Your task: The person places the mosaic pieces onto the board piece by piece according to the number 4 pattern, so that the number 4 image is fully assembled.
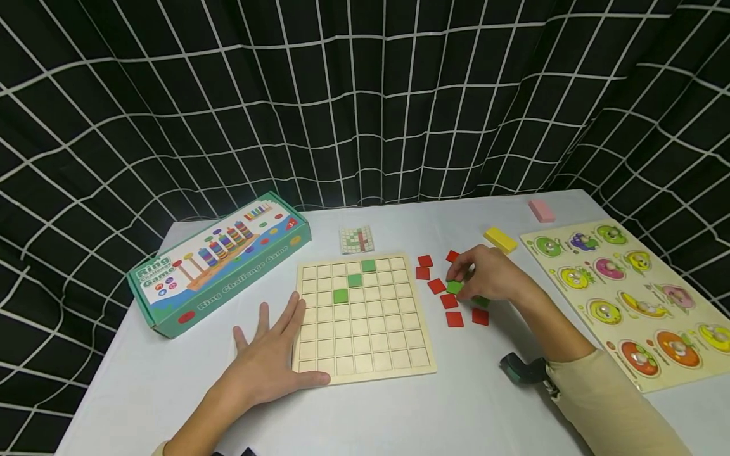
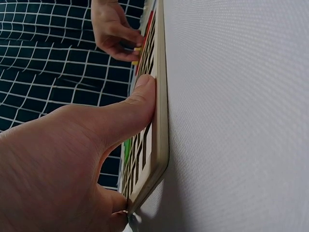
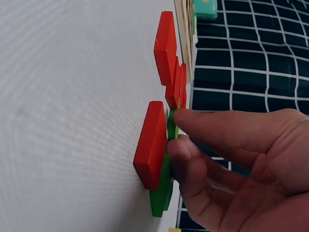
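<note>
Right hand (image 1: pixel 486 273) pinched green tile (image 1: pixel 454 287) beside red tiles (image 1: pixel 454 319); left hand (image 1: pixel 267 364), spread wide, touched grid board (image 1: pixel 362 327) edges.

I see a smooth, matt wooden grid board (image 1: pixel 362 327), smooth red tiles (image 1: pixel 455 319) to its right, a finely textured tablecloth (image 2: pixel 241 96), and a far curtain (image 1: pixel 365 120) of matt cloth.

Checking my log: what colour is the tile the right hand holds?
The tile is green, clearest in the head view.
</note>
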Motion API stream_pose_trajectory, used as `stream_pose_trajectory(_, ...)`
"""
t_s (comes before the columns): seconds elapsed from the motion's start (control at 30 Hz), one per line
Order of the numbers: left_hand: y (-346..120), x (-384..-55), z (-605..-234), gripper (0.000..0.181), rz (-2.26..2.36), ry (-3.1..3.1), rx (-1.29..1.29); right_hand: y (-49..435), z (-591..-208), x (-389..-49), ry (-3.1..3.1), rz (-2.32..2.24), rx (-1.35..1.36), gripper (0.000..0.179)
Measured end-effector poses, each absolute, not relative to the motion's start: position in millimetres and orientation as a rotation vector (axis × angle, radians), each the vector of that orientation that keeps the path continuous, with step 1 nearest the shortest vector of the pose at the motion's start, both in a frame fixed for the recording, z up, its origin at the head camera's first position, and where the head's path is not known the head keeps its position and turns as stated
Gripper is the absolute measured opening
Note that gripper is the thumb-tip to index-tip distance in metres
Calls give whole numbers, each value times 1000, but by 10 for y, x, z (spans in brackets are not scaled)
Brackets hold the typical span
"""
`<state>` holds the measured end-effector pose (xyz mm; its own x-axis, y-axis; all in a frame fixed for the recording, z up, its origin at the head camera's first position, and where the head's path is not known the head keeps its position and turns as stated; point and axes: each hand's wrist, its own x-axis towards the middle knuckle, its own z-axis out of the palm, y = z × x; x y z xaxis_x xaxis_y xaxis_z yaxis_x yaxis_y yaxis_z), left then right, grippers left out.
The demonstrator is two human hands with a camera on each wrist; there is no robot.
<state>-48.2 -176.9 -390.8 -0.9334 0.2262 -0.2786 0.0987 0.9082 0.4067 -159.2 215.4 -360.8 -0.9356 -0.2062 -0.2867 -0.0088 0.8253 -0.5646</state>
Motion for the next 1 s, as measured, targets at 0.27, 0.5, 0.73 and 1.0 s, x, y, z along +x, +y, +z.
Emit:
stream_pose_trajectory(0.27, -1775, -490, -3896, 134, 556, 2753, 246, 2138, -3608, -1624, 2690, -802, -190, 24)
stream_pose_trajectory(0.5, -1769, -491, -3914, 134, 557, 2752, 245, 2143, -3648, -1630, 2704, -804, -197, 23)
stream_pose_trajectory(0.73, -1775, -467, -3914, 134, 551, 2756, 245, 2150, -3682, -1604, 2710, -828, -221, 26)
stream_pose_trajectory(1.0, -1770, -469, -3917, 134, 555, 2751, 241, 2156, -3656, -1598, 2710, -820, -210, 23)
